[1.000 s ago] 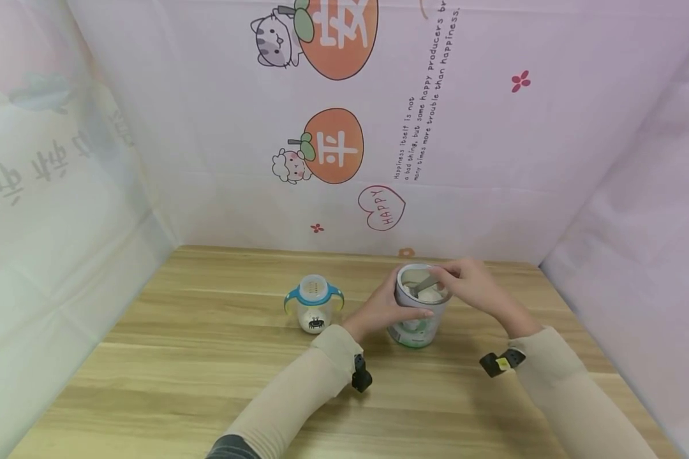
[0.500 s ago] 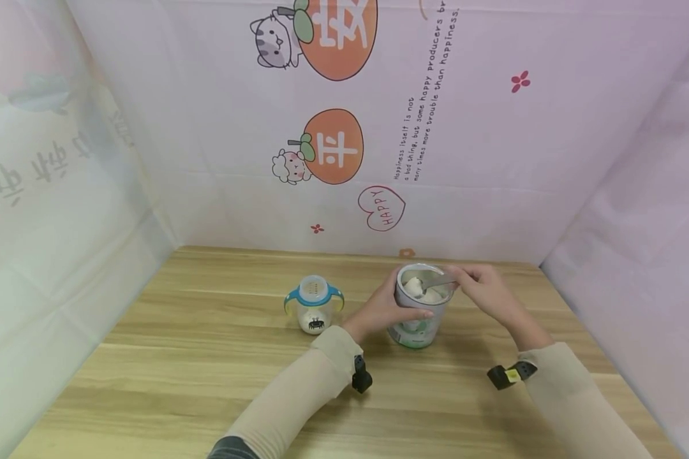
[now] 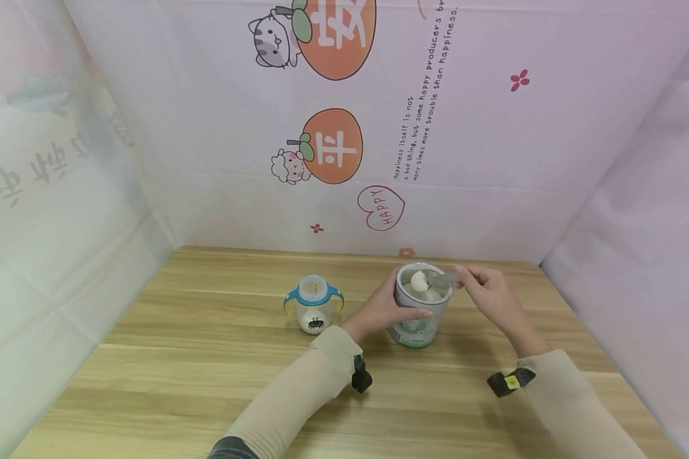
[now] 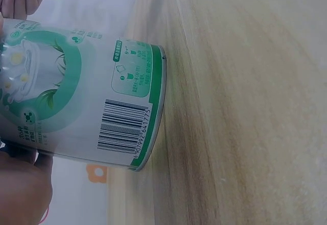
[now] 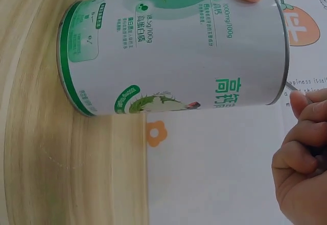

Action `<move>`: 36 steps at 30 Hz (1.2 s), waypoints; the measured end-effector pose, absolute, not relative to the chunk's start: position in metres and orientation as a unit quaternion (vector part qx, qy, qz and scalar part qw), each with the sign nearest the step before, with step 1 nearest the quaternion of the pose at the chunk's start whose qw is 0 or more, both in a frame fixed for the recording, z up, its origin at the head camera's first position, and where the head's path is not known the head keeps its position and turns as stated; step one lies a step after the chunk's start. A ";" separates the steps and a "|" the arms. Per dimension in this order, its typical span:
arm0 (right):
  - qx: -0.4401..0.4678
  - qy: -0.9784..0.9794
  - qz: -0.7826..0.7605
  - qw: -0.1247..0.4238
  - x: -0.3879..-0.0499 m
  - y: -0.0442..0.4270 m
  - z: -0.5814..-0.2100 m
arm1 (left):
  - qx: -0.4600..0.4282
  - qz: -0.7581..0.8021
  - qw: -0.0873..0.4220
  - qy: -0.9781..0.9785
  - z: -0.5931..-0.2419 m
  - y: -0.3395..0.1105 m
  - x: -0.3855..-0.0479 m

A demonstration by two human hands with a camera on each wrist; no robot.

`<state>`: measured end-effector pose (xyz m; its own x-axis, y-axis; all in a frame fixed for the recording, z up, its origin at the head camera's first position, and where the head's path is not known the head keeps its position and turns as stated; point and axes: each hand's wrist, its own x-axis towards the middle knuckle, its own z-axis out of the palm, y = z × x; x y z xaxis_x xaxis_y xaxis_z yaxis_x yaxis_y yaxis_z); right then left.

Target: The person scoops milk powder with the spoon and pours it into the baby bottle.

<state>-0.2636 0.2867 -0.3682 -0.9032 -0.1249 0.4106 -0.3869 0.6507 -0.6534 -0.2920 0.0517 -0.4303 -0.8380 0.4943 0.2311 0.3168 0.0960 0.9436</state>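
Currently, tin (image 3: 422, 331) is stood upright on the wooden table (image 3: 207, 357), right of centre, toward the far edge, mouth up. Left side of it is gripped by the left hand (image 3: 381, 312), thumb laid across the near face; grip is spread as wide as the tin. Scoop (image 3: 444, 278) is pinched narrow by its handle in the right hand (image 3: 488, 296), just right of the rim. Rounded heap of white powder (image 3: 420, 281) is carried on the scoop's left end, within the tin's mouth; rim contact can't be told. Two-handled cup (image 3: 314, 307) is placed left of the left hand, white contents seen low inside. Printed cloth (image 3: 465, 217) is hung behind.
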 end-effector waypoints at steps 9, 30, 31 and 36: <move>0.133 -0.893 0.383 0.195 -0.266 0.285 -0.372 | 0.267 0.612 0.079 0.740 -0.428 0.051 -0.290; 0.074 -0.853 0.504 0.112 -0.262 0.289 -0.367 | 0.261 0.600 0.077 0.752 -0.426 0.049 -0.292; 0.076 -0.851 0.509 0.109 -0.262 0.289 -0.366 | 0.262 0.597 0.077 0.754 -0.425 0.049 -0.293; 0.086 -0.838 0.530 0.098 -0.261 0.286 -0.360 | 0.275 0.578 0.073 0.764 -0.423 0.046 -0.295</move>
